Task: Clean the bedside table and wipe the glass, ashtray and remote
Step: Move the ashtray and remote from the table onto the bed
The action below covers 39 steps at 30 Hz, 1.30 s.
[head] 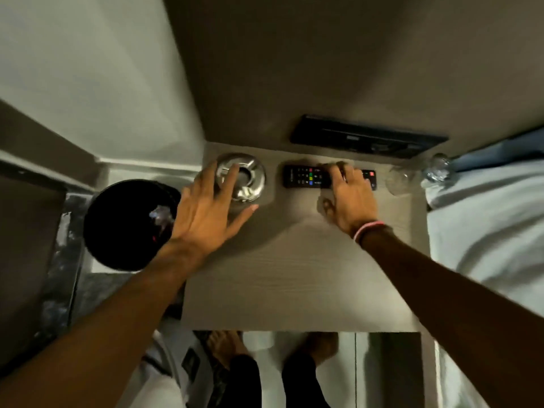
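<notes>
The grey wood-grain bedside table (279, 278) fills the middle of the view. A round metal ashtray (247, 175) with bits of litter in it sits at the table's back left. My left hand (206, 210) is spread over its left side, fingers resting on the rim, thumb at the front. A black remote (303, 176) with coloured buttons lies at the back middle. My right hand (350, 195) lies on its right half, thumb apart on the tabletop. A clear glass (397, 178) stands at the back right corner, blurred.
A black round bin (123, 228) stands on the floor left of the table. White bedding (485, 231) borders the table's right side, with a clear plastic bottle (438, 169) at its far edge. A black panel (368, 136) is on the wall above the remote.
</notes>
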Tool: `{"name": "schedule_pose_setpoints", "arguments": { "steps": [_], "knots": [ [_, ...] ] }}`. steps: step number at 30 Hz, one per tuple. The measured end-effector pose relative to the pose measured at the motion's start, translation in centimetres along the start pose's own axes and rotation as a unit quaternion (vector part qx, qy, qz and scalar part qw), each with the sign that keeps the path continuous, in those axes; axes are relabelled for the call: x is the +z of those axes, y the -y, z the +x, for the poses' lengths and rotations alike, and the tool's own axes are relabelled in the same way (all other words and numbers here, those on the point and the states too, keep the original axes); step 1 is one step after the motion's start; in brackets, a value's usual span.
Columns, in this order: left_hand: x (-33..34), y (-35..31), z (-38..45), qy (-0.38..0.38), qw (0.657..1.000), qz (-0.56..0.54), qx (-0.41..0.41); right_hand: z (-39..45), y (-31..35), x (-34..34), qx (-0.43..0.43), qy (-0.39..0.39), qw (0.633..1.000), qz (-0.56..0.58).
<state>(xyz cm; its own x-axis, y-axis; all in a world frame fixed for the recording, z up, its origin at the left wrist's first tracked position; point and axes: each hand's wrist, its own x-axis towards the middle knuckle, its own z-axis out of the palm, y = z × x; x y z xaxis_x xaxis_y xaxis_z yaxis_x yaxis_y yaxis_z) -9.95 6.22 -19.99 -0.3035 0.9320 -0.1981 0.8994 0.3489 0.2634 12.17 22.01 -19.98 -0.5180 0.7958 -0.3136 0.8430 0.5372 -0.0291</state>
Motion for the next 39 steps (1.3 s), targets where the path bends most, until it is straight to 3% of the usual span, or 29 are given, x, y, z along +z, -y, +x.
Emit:
{"name": "schedule_pose_setpoints", "arguments": {
  "steps": [6, 13, 19, 24, 26, 29, 32, 35, 39],
  "knots": [
    [0.4, -2.4, 7.0, 0.165, 0.985, 0.045, -0.035, 4.3, -3.3, -0.5, 0.011, 0.105, 0.994, 0.010],
    [0.7, -4.0, 6.4, 0.182, 0.981, 0.066, -0.032, 1.0, -3.7, 1.7, 0.001, 0.068, 0.998, -0.002],
    [-0.8, -8.6, 3.3, 0.182, 0.981, 0.040, -0.048, -6.9, -5.5, 1.7, 0.135, 0.098, 0.960, 0.224],
    [-3.6, -19.1, 1.8, 0.183, 0.981, 0.047, 0.045, -17.0, -10.5, -1.1, 0.277, 0.022, 0.858, 0.431],
    [-5.7, -24.6, 1.7, 0.178, 0.979, 0.046, 0.087, -20.4, -12.7, -3.5, 0.323, -0.042, 0.811, 0.486],
    [-7.8, -36.0, 0.9, 0.132, 0.966, 0.015, 0.224, -27.5, -18.6, -7.3, 0.415, -0.170, 0.735, 0.508],
    [-8.4, -46.6, -1.1, 0.111, 0.928, -0.032, 0.354, -34.3, -24.2, -9.2, 0.491, -0.247, 0.676, 0.490],
    [-6.3, -56.2, -3.9, 0.139, 0.884, -0.047, 0.445, -41.2, -29.4, -8.8, 0.580, -0.320, 0.592, 0.458],
    [-0.8, -65.7, -8.5, 0.187, 0.828, -0.033, 0.527, -48.8, -35.0, -5.1, 0.677, -0.321, 0.495, 0.439]
  ]
}}
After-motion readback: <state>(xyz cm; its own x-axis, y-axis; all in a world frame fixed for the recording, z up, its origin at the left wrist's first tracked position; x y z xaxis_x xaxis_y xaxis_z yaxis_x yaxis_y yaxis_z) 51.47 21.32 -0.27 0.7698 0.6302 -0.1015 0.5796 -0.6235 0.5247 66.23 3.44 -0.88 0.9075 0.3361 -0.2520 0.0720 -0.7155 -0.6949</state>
